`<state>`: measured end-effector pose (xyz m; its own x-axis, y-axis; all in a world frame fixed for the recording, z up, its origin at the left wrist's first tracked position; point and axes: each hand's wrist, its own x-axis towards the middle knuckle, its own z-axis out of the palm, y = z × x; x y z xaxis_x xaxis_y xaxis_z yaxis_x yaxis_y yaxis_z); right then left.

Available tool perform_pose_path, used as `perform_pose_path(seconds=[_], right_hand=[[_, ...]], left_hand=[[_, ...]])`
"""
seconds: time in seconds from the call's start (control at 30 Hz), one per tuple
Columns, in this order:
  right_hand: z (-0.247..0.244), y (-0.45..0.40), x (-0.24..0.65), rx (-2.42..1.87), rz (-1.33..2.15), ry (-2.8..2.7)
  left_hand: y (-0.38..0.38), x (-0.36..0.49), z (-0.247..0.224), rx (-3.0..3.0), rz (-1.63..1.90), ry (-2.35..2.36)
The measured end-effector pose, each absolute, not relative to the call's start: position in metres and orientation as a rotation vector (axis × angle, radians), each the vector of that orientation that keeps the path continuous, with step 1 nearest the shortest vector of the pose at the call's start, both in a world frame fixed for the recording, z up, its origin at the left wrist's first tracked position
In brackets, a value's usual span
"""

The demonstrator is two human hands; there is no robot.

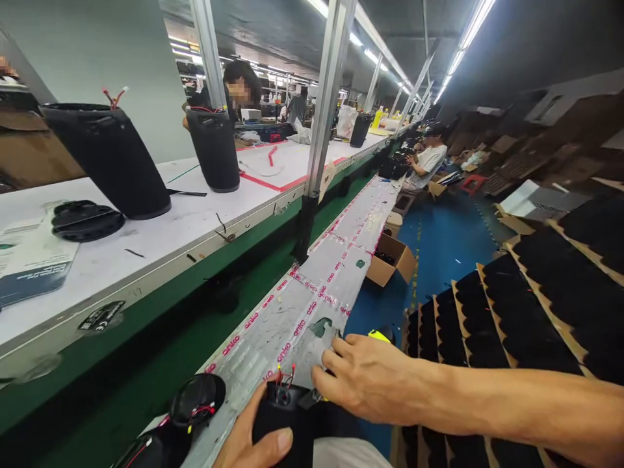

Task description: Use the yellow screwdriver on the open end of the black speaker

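Observation:
At the bottom of the head view, my left hand (pixel 260 442) is wrapped round a black fabric-covered speaker body (pixel 285 426). Thin red and yellow wires (pixel 286 376) stick up from its top end. My right hand (pixel 353 370) is closed just right of that end, its fingers curled down; a small dark piece (pixel 309 398) shows under them, and I cannot make out whether they grip it. Left of my left hand, a round black speaker part (pixel 197 398) with red-tipped wires lies by the bench edge.
A taped bench (pixel 297 318) runs away ahead. On the raised white conveyor (pixel 170 227) stand black speaker bodies (pixel 117 162) and a black cap (pixel 88 220). Cardboard trays of black parts (pixel 487 325) are stacked at right. An open carton (pixel 392 260) stands beside the bench. Other people sit farther off.

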<state>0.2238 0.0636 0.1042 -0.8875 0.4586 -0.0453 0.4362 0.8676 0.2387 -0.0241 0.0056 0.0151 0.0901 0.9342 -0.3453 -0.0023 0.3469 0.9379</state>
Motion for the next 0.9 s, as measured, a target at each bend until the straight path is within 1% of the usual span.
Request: perform_pose_path(seconds=[0.2,0.63,0.9], right_hand=[[0.1050,0.0612,0.2194,0.648,0.395,2.933],[0.1062,0.0620,0.2171,0.628,0.416,2.903],[0.1048,0.0609,0.2195,0.606,0.433,2.870]], left_hand=[[0.0043,-0.0269,0.0158,0.960,0.846,1.163],[0.0055,-0.0295,0.0122,0.900,0.795,1.134],[0.0041,-0.0260,0.0213,0.920,0.772,1.162]])
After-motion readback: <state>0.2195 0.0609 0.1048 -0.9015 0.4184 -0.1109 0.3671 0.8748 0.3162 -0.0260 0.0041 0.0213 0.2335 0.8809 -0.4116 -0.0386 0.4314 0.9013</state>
